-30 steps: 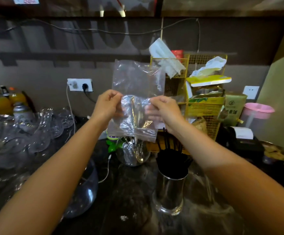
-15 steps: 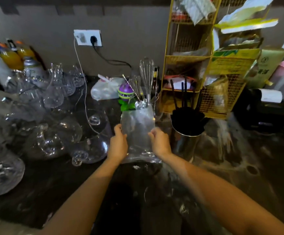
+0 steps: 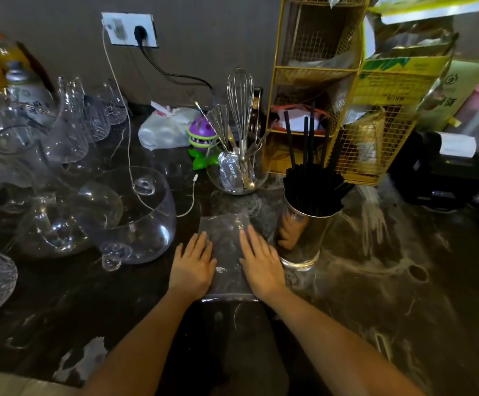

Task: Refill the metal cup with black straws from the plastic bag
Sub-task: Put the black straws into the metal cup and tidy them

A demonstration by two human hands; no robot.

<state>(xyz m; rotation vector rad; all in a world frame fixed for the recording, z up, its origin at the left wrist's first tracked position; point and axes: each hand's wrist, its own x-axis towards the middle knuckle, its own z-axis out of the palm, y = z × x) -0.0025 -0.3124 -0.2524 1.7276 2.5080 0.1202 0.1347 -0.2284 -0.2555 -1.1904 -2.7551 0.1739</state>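
Down at center frame, the left hand (image 3: pixel 193 267) and right hand (image 3: pixel 261 265) lay flat, fingers spread, pressing the empty plastic bag (image 3: pixel 226 247) onto the dark counter (image 3: pixel 375 281). Just right stood the metal cup (image 3: pixel 304 235), packed with black straws (image 3: pixel 312 190).

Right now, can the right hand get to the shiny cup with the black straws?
Probably yes. The right hand lies flat on the plastic bag, and the metal cup stands just to its right on the counter. Nothing sits between them, so a short sideways move looks enough.
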